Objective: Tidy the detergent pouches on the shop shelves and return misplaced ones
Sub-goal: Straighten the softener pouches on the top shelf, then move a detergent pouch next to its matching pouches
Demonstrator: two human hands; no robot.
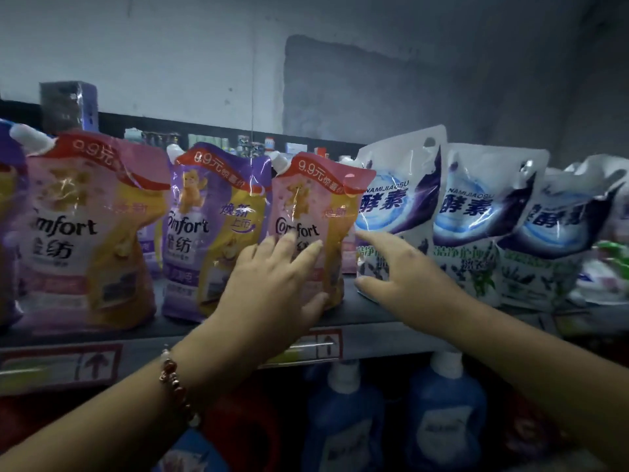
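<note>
Pink and yellow, the small Comfort pouch (308,219) stands upright on the grey shelf (367,321), between a purple pouch (211,226) on its left and a white pouch (400,199) just beside it on the right. The left hand (272,284) lies flat against the front of the pink pouch, fingers straight and spread, the thumb at the pouch's lower right corner; it presses rather than grips. The right hand (401,270) reaches to the white pouch with its fingers extended and relaxed, the forefinger pointing at the seam where the pink and white pouches meet, the thumb touching the white pouch's lower left edge. Neither hand has anything grasped. A bead bracelet (175,386) sits on the left wrist. Further left stands a larger pink pouch (85,229); to the right are two more white pouches (483,212), the last one crumpled and leaning. Below the shelf stand blue bottles (343,424) with white caps.
</note>
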